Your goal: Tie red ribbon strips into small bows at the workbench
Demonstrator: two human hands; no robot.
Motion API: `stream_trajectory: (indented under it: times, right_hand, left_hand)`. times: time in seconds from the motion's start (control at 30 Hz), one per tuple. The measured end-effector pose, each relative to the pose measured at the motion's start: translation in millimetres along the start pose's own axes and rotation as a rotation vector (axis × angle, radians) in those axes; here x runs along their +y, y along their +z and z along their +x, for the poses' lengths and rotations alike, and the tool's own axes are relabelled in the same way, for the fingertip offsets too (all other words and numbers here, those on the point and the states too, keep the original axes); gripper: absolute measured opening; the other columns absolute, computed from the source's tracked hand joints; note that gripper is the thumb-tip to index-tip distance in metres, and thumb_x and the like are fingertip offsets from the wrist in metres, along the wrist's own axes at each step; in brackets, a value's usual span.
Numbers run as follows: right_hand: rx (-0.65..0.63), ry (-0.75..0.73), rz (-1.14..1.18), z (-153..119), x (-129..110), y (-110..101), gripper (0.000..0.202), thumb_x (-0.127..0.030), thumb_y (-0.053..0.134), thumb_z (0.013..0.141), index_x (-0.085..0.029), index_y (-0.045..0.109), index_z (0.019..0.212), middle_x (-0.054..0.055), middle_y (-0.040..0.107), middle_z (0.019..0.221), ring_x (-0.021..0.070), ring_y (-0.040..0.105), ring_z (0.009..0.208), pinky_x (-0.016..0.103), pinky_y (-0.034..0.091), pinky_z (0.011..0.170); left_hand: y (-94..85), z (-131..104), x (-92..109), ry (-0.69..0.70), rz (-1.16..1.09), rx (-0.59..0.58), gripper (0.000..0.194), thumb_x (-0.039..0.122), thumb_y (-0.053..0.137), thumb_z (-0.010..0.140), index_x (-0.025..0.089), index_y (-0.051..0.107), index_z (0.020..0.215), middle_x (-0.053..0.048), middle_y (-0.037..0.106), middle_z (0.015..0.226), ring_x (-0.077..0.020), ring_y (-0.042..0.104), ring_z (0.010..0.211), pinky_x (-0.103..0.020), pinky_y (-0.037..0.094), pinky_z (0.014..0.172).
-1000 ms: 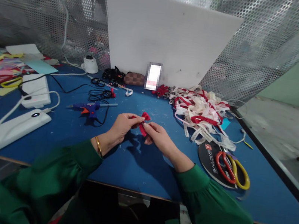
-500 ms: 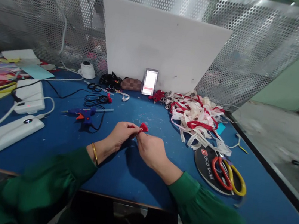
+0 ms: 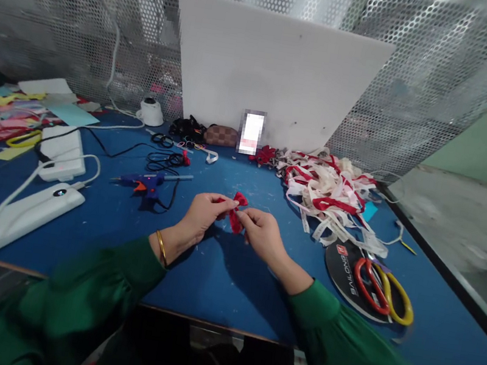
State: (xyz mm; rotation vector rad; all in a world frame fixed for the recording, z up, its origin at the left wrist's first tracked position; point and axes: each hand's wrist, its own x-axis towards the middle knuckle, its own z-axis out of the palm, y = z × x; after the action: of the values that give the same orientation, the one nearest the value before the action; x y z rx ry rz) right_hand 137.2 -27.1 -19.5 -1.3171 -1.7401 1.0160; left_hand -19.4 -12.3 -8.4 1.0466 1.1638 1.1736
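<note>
A small red ribbon bow (image 3: 236, 222) is held between both hands just above the blue tabletop (image 3: 208, 288). My left hand (image 3: 201, 218) pinches it from the left side, thumb and fingers closed near its middle. From the right, my right hand (image 3: 261, 235) grips it with thumb and forefinger. Parts of the bow show above and below the fingertips; its centre is partly covered by them. Left of my hands lies a blue glue gun (image 3: 149, 183) with an orange trigger and a glue stick at its back.
Ribbon strips (image 3: 325, 189) in white and red are heaped at the back right. Scissors (image 3: 377, 290) with red and yellow handles rest on a black round disc (image 3: 342, 272). White power strips (image 3: 20, 221) and cables lie left. A white board (image 3: 270, 69) stands behind a lit phone (image 3: 252, 131).
More of the red bow shows now, with a part below the fingers as well as above. My right hand has drawn slightly to the right. The whole view has shifted a little.
</note>
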Motion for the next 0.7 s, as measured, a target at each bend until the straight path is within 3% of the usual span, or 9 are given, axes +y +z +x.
stream_trajectory:
  times: [0.1,0.27,0.4,0.53,0.63,0.7]
  right_hand:
    - [-0.024,-0.011,0.054,0,0,2,0.038,-0.045,0.048,0.091,-0.019,0.054,0.063,-0.005,0.047,0.046,0.0090,0.046,0.041,0.021,0.032,0.045]
    - [-0.217,0.153,0.224,-1,-5,7,0.034,-0.046,0.037,0.094,-0.019,0.056,0.083,-0.002,0.059,0.064,0.0087,0.047,0.040,0.022,0.032,0.042]
    - [-0.129,-0.056,-0.163,-6,-8,9,0.036,-0.037,0.036,0.096,-0.019,0.051,0.068,0.000,0.054,0.059,0.0116,0.048,0.054,0.024,0.034,0.055]
    - [-0.047,-0.186,-0.637,-11,-13,7,0.032,-0.030,0.036,0.098,-0.018,0.058,0.077,0.006,0.065,0.074,0.0155,0.053,0.064,0.028,0.027,0.059]
    - [-0.029,-0.149,-0.694,-11,-15,5,0.034,-0.030,0.036,0.098,-0.019,0.058,0.076,0.006,0.064,0.072,0.0150,0.051,0.062,0.029,0.023,0.058]
    - [-0.054,-0.165,-0.610,-10,-14,4,0.034,-0.030,0.037,0.097,-0.019,0.056,0.071,0.004,0.062,0.068,0.0137,0.049,0.060,0.028,0.024,0.058]
  left_hand:
    - [-0.7,1,-1,-0.040,-0.047,-0.010,0.033,0.040,0.085,0.055,0.012,0.073,0.069,0.001,0.055,0.054,-0.0075,0.043,0.051,-0.023,0.031,0.051]
    - [-0.3,0,-1,-0.029,-0.023,-0.058,0.032,0.041,0.083,0.058,0.013,0.072,0.068,0.002,0.053,0.051,-0.0071,0.042,0.049,-0.023,0.029,0.050]
    - [0.9,1,-3,-0.046,-0.024,-0.024,0.032,0.039,0.084,0.054,0.012,0.072,0.067,0.001,0.055,0.052,-0.0072,0.042,0.050,-0.023,0.030,0.051]
    - [2.5,3,-5,-0.041,0.044,-0.042,0.029,0.037,0.082,0.055,0.012,0.072,0.064,0.000,0.056,0.052,-0.0075,0.041,0.050,-0.023,0.029,0.051]
    - [3.7,2,-3,0.102,0.176,0.006,0.027,0.038,0.080,0.060,0.013,0.072,0.064,0.001,0.054,0.051,-0.0078,0.039,0.051,-0.024,0.027,0.051]
    - [4.2,2,-2,0.119,0.194,-0.006,0.027,0.038,0.080,0.060,0.013,0.072,0.063,0.001,0.054,0.051,-0.0082,0.040,0.051,-0.024,0.028,0.051]
